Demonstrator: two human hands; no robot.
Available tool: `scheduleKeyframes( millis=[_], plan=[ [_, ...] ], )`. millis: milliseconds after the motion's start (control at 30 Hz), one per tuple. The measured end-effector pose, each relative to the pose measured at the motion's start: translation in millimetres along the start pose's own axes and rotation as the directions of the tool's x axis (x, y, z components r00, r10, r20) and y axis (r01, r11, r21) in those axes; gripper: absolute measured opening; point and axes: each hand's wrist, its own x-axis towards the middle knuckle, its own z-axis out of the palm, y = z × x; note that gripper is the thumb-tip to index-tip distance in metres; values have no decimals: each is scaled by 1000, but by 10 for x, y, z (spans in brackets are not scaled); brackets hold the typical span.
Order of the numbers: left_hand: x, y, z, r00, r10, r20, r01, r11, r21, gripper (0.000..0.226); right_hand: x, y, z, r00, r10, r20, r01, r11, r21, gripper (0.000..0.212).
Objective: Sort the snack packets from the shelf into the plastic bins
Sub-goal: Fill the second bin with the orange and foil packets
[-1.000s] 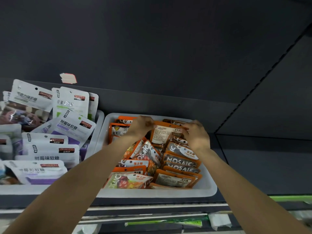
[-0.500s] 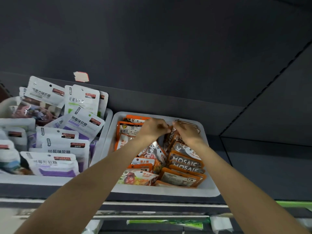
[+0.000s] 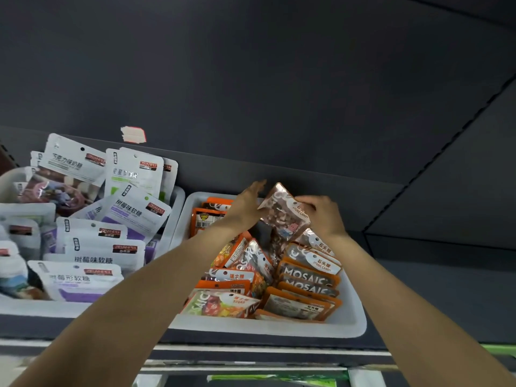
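Note:
A white plastic bin (image 3: 352, 314) on the shelf holds several orange snack packets, some marked MOSAIC (image 3: 307, 275). Above its far end a brown stone-candy packet (image 3: 282, 216) is lifted and tilted. My right hand (image 3: 324, 213) pinches the packet's right edge. With straight fingers, my left hand (image 3: 247, 203) touches the packet's left side. A second white bin (image 3: 173, 219) to the left is stuffed with white and purple packets (image 3: 131, 210).
The dark shelf back wall (image 3: 279, 93) rises right behind the bins, with a small torn sticker (image 3: 133, 134) on it. A shelf rail (image 3: 251, 350) runs along the front edge. Green strips (image 3: 279, 379) show on the level below.
Both hands were down among the orange packets at the bin's far end. A brown packet has now come up out of the bin between them, and the view has shifted slightly right.

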Motion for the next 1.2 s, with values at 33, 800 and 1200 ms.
scheduleKeyframes(
  millis=[33,800,1200],
  plan=[
    [26,19,31,1000,18,-2,-18,1000,-12,65,-22,26,-6,1000,-1,-10,1,1000,11,26],
    [-9,-48,93,982,172,-72,-171,985,21,8,-281,389,-136,969,112,219,-13,912,-409,19],
    [5,-170,458,972,-86,219,93,995,-22,30,-258,367,-61,964,222,148,-129,874,-468,22]
  ],
)
